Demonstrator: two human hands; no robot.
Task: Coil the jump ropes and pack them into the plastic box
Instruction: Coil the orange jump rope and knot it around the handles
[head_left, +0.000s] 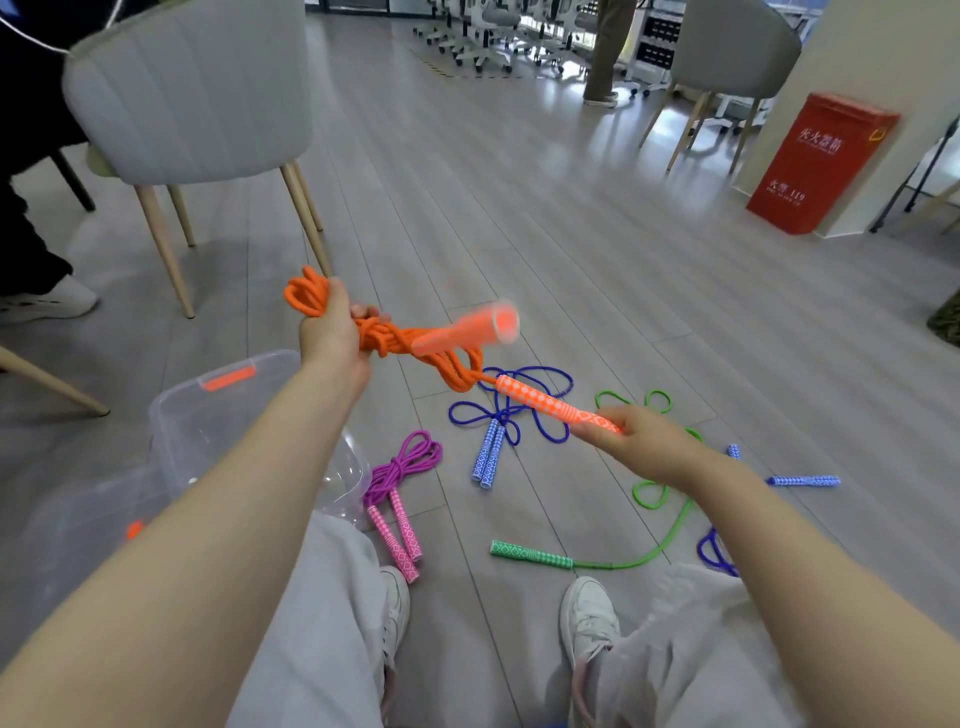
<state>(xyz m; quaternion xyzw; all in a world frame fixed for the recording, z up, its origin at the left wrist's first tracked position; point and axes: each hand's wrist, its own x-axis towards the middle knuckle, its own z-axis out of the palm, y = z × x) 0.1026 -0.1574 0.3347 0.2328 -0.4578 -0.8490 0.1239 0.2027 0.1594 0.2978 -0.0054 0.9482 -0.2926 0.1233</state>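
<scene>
My left hand (332, 332) grips a bundle of coiled orange jump rope (395, 338) above the floor. One orange handle (472, 327) swings blurred in the air beside the bundle. My right hand (639, 447) holds the other orange handle (550, 408) by its end. A clear plastic box (208, 410) with orange latches stands on the floor at the left, under my left forearm. On the floor lie a coiled purple rope with pink handles (400, 483), a blue rope (498, 421), a loose green rope (660, 493) and another blue rope (800, 480).
A grey chair (192, 93) with wooden legs stands just beyond my left hand. Another person's dark trouser leg and white shoe (47, 301) are at the far left. A red fire-extinguisher box (821, 161) stands at the back right. My own shoes (587, 618) are below.
</scene>
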